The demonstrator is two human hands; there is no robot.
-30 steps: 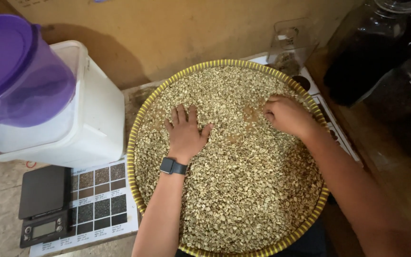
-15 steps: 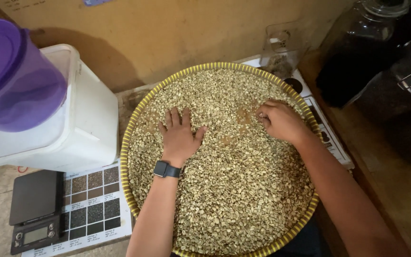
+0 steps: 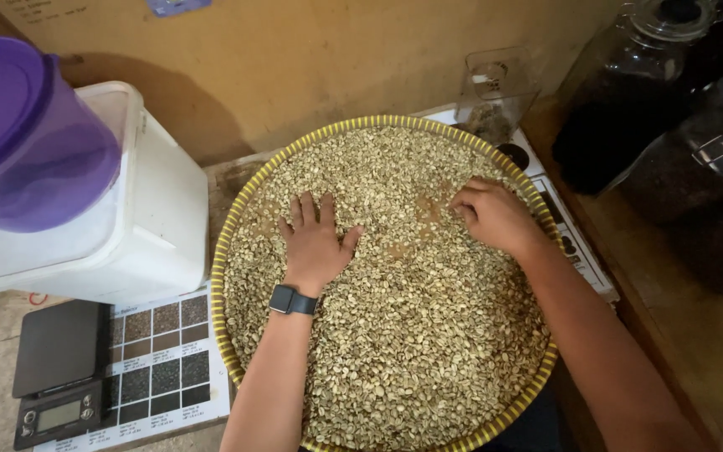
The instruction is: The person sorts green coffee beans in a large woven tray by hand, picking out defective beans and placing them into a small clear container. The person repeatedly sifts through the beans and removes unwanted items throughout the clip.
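Observation:
A wide round woven tray with a yellow rim (image 3: 226, 243) lies in front of me, filled with pale green beans (image 3: 412, 351). My left hand (image 3: 315, 243) rests flat on the beans near the tray's middle, fingers spread, a dark watch on the wrist. My right hand (image 3: 495, 216) sits on the beans at the upper right with its fingers curled down into them. Between the two hands a patch of bare tray bottom shows through the beans.
A white plastic bin (image 3: 148, 226) with a purple lidded tub (image 3: 18, 142) on it stands to the left. A black scale (image 3: 60, 368) and a sample chart (image 3: 165, 356) lie at lower left. Dark glass jars (image 3: 629, 92) stand at right, a clear container (image 3: 495, 92) behind the tray.
Both hands have shifted slightly over the beans, the right hand drawing leftward and exposing more bare tray bottom. The view has moved a little.

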